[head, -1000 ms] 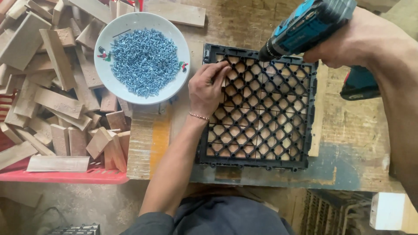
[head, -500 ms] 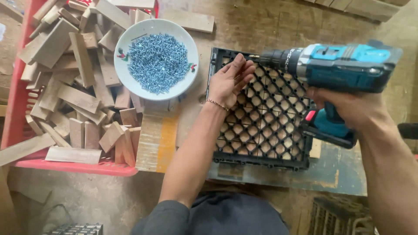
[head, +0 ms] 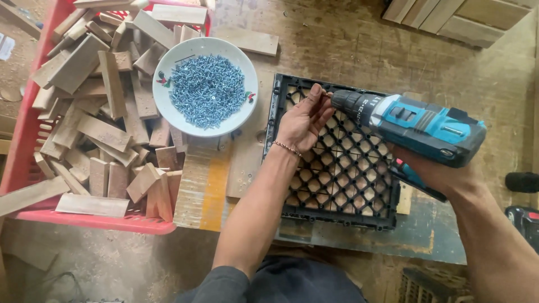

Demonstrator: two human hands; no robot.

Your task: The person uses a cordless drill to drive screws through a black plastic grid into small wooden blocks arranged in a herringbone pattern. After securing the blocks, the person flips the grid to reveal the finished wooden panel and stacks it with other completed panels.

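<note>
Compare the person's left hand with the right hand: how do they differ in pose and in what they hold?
The left hand lies on the black grid tile, fingers pinched at the drill's tip; the right hand grips the blue drill above the tile. The left wrist wears a bracelet; none shows on the right. Both are bare.

A grid panel point(head: 342, 168) lies flat on the desk point(head: 359, 39), resting on a board point(head: 426, 241) near the desk's front edge. The left hand point(head: 303, 120) rests on the panel's far left corner, its fingers point(head: 321, 106) touching the tip of a drill point(head: 415, 126) that lies sideways above the panel. The right hand point(head: 443, 174) holds the drill from the right. Left of the panel stands a bowl point(head: 168, 104) with screws point(head: 208, 90) in it. The bowl sits on wood blocks point(head: 101, 123) piled in a crate point(head: 22, 146) at the far left. A plank point(head: 250, 40) lies behind the bowl.
</note>
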